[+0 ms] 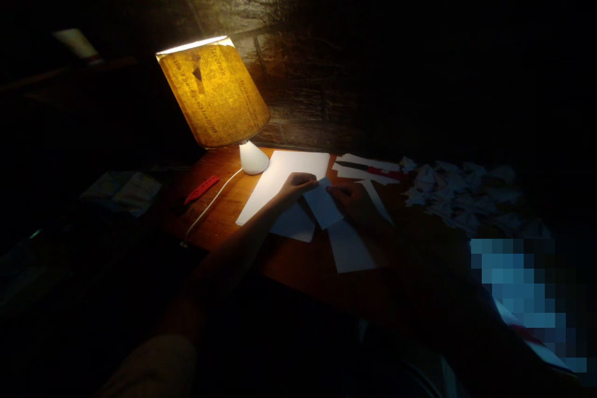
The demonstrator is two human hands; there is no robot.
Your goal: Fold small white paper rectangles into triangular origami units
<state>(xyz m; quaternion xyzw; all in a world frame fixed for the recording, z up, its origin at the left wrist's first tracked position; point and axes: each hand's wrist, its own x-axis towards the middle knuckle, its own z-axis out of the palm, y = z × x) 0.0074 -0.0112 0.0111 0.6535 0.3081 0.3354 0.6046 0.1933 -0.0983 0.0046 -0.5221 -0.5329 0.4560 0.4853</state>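
Between my two hands is a small white sheet of paper (325, 206), raised a little above the desk. My left hand (301, 184) pinches its upper left corner, and my right hand (344, 194), in shadow, grips its upper right edge. Under and behind the left hand lies a large white paper sheet (268, 189). Another piece of paper (293, 224) is beneath my left wrist, and a further paper piece (352, 249) lies below my right hand. A narrow paper strip (377, 200) sits right of that hand.
A lit lamp (217, 96) with a print-covered shade stands at the back left, its white cord (209, 206) running forward. Near it is a red tool (202, 189). Red-and-black knife or scissors (368, 170) rest on paper strips. Several folded paper pieces (459, 193) are heaped at right.
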